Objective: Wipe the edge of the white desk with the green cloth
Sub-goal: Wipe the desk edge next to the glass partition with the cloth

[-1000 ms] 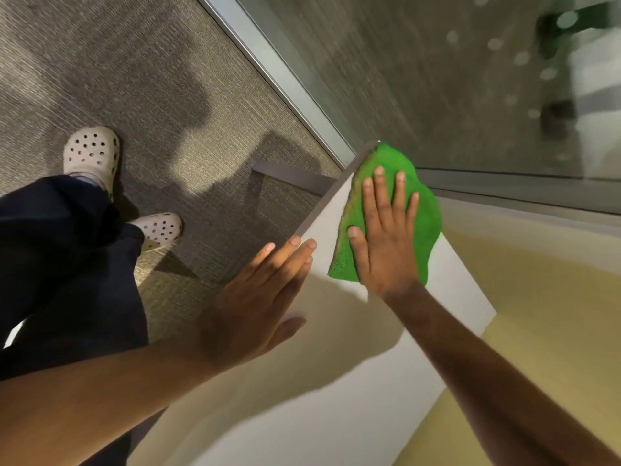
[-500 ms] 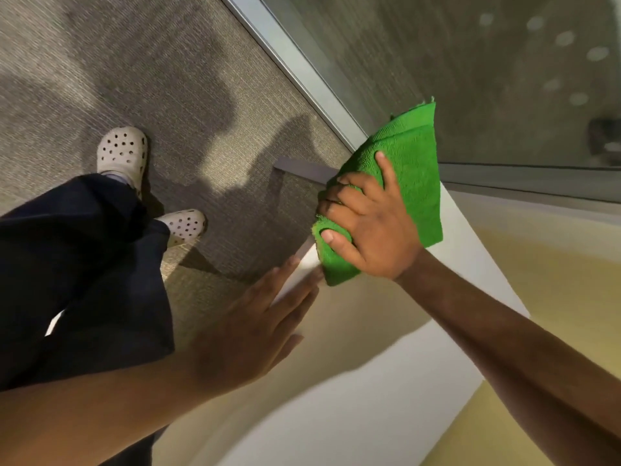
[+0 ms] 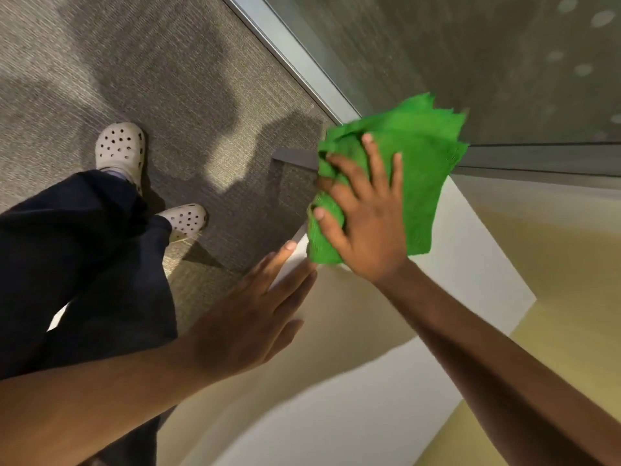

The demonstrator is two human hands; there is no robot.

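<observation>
Head view: white desk (image 3: 470, 264) corner, grey carpet (image 3: 168, 79), glass wall (image 3: 470, 45).

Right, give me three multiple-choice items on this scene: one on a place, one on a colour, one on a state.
1. Where is the bunched green microfibre cloth?
A. At the far corner of the white desk, over its edge
B. On the grey carpet
C. Draped over a shoe

2. What colour are the perforated clog shoes?
A. Black
B. Pale beige
C. Red

3. How is the left hand?
A. Clenched in a fist
B. Gripping the cloth
C. Open and flat, fingers stretched out at the desk edge

Answers: 1 A, the cloth sits at the desk's far corner under the right hand. 2 B, both clogs look pale beige against the carpet. 3 C, the left palm is spread and holds nothing.
</observation>
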